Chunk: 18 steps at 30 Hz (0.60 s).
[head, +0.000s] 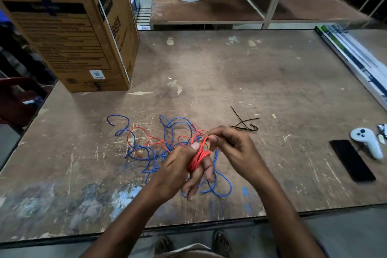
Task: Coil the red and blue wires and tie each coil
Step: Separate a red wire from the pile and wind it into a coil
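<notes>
A cardboard box (pixel 69 33) stands at the far left of the worn wooden surface (pixel 240 73). In front of it the blue wire (pixel 167 130) lies in loose, tangled loops across the near middle of the surface, its free end curling off to the left, with the slack part of the red wire (pixel 140 132) threaded through it. The left hand (pixel 180 169) is held above this tangle, back of the hand up, fingers extended down and toward the near edge; the red coil (pixel 199 157) is wound around those fingers, its turns running slantwise from upper right to lower left, and the thumb presses on it, so this grip is grasping the coil. The right hand (pixel 230 144) reaches in from the right, its fingertips pinching the red strand at the top of the coil. Beyond it lie black cable ties (pixel 245 124); farther right, a black phone (pixel 352 160) and a white controller (pixel 367 142).
</notes>
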Available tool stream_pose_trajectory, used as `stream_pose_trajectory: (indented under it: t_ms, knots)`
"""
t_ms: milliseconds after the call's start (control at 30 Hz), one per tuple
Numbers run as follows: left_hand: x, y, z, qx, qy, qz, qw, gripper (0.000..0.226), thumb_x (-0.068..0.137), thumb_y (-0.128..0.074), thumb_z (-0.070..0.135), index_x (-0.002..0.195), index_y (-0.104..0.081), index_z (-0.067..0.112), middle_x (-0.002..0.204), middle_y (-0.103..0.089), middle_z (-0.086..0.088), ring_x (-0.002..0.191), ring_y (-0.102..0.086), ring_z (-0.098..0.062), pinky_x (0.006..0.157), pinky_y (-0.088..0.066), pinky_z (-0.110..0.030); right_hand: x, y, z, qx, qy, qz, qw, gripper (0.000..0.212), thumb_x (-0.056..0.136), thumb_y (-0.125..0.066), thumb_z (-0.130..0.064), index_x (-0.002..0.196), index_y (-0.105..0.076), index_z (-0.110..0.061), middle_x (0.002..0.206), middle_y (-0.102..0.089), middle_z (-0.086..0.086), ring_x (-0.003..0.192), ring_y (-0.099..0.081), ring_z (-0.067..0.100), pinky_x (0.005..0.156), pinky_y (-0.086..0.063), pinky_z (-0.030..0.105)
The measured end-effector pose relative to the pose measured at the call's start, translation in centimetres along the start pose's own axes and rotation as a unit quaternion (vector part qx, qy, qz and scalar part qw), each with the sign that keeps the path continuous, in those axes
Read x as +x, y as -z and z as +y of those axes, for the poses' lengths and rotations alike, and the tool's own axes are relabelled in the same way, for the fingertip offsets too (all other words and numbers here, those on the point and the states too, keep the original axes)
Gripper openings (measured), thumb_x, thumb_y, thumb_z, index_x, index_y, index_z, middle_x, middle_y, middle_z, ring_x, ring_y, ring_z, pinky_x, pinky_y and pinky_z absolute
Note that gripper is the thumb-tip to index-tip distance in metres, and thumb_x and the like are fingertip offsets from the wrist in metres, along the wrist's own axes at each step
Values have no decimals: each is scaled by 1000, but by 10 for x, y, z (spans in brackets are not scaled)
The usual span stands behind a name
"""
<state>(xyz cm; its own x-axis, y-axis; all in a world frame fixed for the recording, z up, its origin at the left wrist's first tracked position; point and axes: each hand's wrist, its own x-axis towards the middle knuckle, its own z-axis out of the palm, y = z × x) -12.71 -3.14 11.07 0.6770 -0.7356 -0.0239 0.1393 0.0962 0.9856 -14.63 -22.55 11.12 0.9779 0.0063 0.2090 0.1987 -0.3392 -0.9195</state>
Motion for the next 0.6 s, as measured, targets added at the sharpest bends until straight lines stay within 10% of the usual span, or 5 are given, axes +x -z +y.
stream_pose_trajectory:
  t_ms: [133, 300, 467, 600]
  knots:
    - [6, -2, 7, -43, -35, 79, 995, 52, 103, -33, 42, 77, -69, 16, 36, -43, -1, 32, -52, -22, 43, -29, -29, -31, -40, 6, -103, 39, 23, 994, 37, 97, -50, -10, 125, -66, -29, 109, -72, -18, 103, -64, -8, 91, -45, 12]
    - [20, -13, 1, -107, -78, 250, 959, 59, 103, -28, 50, 81, -73, 19, 44, -44, -2, 46, -64, -31, 54, -43, -35, -69, -79, -11, -270, -18, 3, 963, 50, 98, -54, -1, 143, -56, -23, 107, -71, 3, 90, -67, 24, 73, -43, 30]
    - [20, -20, -17, 57, -70, 282, 955, 66, 111, -22, 50, 108, -76, 12, 78, -78, -10, 82, -79, -32, 67, -57, -32, -74, -58, -38, -363, -3, 31, 931, 11, 105, -53, -33, 111, -63, -33, 99, -72, -9, 89, -69, 22, 69, -50, 36]
    - [13, -25, -21, 186, -67, 246, 949, 59, 115, -28, 41, 90, -78, 22, 83, -80, 6, 81, -76, -8, 73, -57, -22, -61, -21, -43, -432, 130, 45, 891, 17, 103, -60, -38, 101, -74, -29, 100, -74, -12, 83, -58, 18, 71, -56, 39]
